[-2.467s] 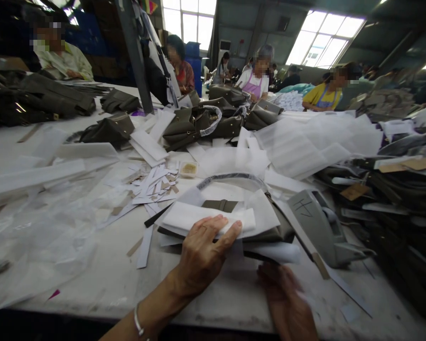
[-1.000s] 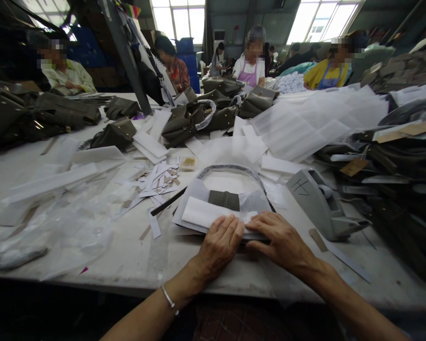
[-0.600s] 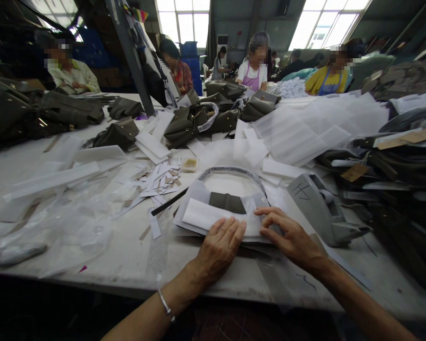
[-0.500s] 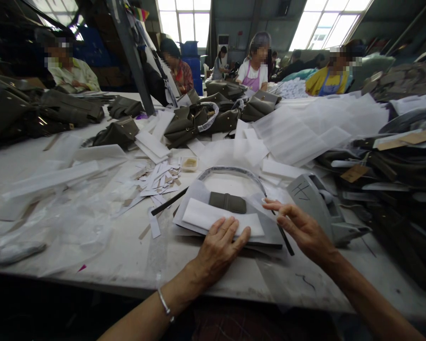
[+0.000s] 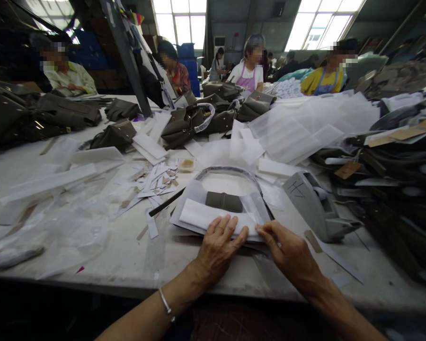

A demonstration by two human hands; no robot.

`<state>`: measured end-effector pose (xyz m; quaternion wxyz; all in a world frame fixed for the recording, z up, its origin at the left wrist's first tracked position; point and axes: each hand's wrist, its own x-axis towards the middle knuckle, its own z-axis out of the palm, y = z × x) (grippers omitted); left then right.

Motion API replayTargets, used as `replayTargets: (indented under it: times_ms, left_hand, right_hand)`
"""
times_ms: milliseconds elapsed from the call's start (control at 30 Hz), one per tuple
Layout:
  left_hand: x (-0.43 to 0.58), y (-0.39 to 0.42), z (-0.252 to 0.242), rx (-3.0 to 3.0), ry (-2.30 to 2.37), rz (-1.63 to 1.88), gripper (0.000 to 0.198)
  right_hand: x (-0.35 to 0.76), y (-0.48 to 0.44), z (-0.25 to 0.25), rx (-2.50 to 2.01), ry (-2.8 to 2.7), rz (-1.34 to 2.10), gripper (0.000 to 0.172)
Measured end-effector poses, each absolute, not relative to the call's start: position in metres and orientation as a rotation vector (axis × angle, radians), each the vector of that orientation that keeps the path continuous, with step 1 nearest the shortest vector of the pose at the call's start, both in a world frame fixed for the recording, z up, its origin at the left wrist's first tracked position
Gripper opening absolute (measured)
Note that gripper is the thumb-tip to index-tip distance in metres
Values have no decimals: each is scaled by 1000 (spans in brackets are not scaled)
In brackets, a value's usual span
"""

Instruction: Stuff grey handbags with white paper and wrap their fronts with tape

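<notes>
Your left hand (image 5: 218, 251) is lying flat, fingers slightly spread on top of the white foam strip (image 5: 202, 218), not gripping anything. Your right hand (image 5: 287, 248) has its fingertips bunched at the strip's right end (honestly can't tell if they're pinching it). So the strip's right under your left fingers and pokes out past them leftward. It lies across the olive bag (image 5: 218, 201), wrapped handle (image 5: 230, 169) arching beyond. Gray tape dispenser (image 5: 307, 206) stands near your right hand, paper scraps (image 5: 156, 182) farther left.
</notes>
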<state>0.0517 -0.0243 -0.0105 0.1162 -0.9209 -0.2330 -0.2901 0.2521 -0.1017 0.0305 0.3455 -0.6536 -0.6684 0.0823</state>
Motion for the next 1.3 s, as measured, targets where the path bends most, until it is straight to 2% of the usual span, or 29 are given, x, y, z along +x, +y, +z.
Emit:
replayTargets:
  times_ms: [100, 233, 333, 433, 500, 600, 733, 833, 1033, 1133, 1300]
  left_hand:
    - [54, -27, -5, -2695, -694, -737, 33]
    - [61, -29, 2, -2709, -611, -646, 31]
    - [67, -27, 3, -2756, -491, -651, 28]
    - [71, -23, 0, -2894, -471, -676, 19]
    - [70, -21, -1, -2974, -512, -733, 16]
    - [67, -22, -1, -3025, -588, -831, 25]
    - [62, -24, 0, -3002, -479, -886, 31]
    - [63, -22, -1, -2950, -425, -917, 32]
    - [65, -20, -9, -2841, -421, -1053, 41]
    - [63, -15, -19, -2811, -464, -1136, 44]
    - [58, -5, -29, -2790, -362, -1012, 44]
  right_hand:
    - [242, -103, 31, -1618, -1728, 34, 13]
    - [243, -98, 43, -1632, -1615, -15, 8]
    - [243, -97, 42, -1509, -1759, -131, 6]
    - [240, -103, 33, -1385, -1974, -206, 11]
    - [239, -109, 29, -1386, -2048, -193, 14]
    - [237, -118, 31, -1411, -2074, -157, 18]
    - [244, -115, 47, -1408, -2094, 12, 11]
    - [254, -87, 60, -1419, -2054, 134, 13]
    - [244, 3, 57, -1915, -2112, 210, 25]
    - [244, 29, 42, -2070, -2104, 235, 25]
    - [253, 38, 30, -2265, -1967, 276, 28]
